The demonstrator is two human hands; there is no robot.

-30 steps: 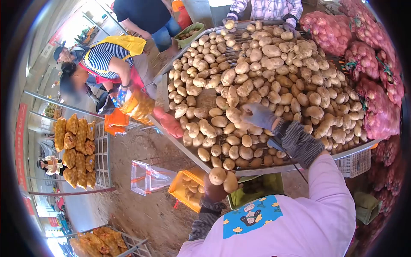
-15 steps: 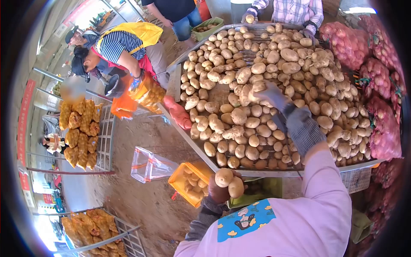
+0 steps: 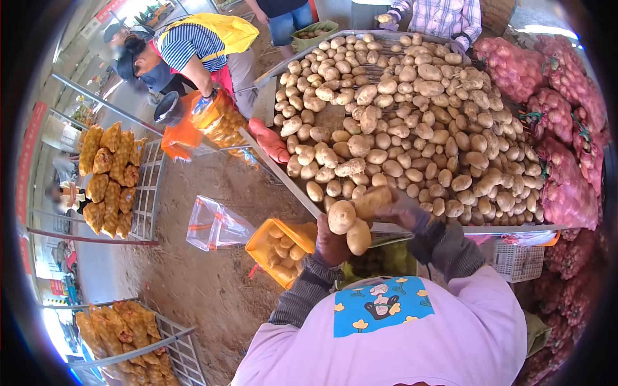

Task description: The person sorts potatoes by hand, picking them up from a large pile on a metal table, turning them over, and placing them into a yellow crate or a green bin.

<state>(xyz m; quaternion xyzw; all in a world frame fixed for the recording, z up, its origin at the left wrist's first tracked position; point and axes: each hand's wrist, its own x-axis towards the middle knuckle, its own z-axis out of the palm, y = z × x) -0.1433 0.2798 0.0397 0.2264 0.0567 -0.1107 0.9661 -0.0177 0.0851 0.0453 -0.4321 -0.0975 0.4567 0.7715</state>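
The right hand (image 3: 404,213) has drawn back from the pile (image 3: 418,128) to lower centre, fingers curled round a potato (image 3: 372,201), meeting the left hand (image 3: 329,243), whose fingers still cup two potatoes (image 3: 342,217): three now picked.

Left hand (image 3: 330,243), right hand (image 3: 402,214) — both curled shut, close together.
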